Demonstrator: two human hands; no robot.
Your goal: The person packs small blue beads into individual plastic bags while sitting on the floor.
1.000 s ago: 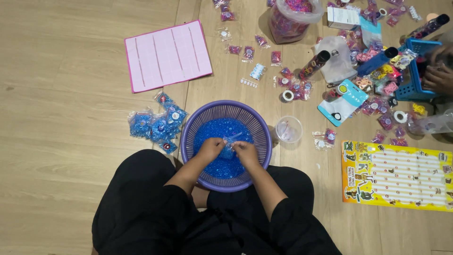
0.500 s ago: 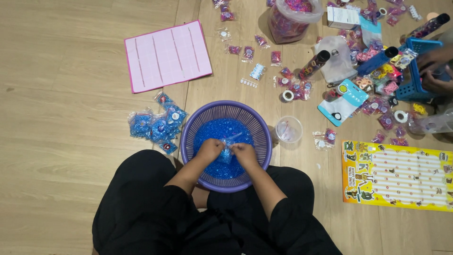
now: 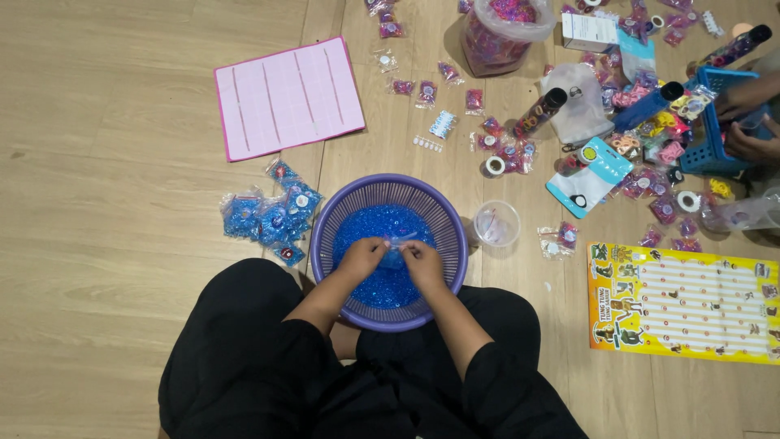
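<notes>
while both hands sit over the purple basket [image 3: 325, 244] of blue beads [image 3: 366, 228], the left hand [image 3: 362, 257] and right hand [image 3: 422, 262] pinch a small clear bag [image 3: 393, 254] between them, fingers closed on its top edge. the bag hangs just above the beads, partly filled with blue. left of the basket lies a cluster of blue-filled packets [image 3: 268, 215] on the wooden floor [image 3: 114, 244]. further up rests a pink rectangular sheet [image 3: 288, 96]. just right of the basket stands a clear plastic cup [image 3: 497, 223]. at the right lies a yellow rectangular card [image 3: 682, 302] with rows of small figures. another person's hands [image 3: 747, 122] reach into a blue crate [image 3: 715, 122] at the far right.
</notes>
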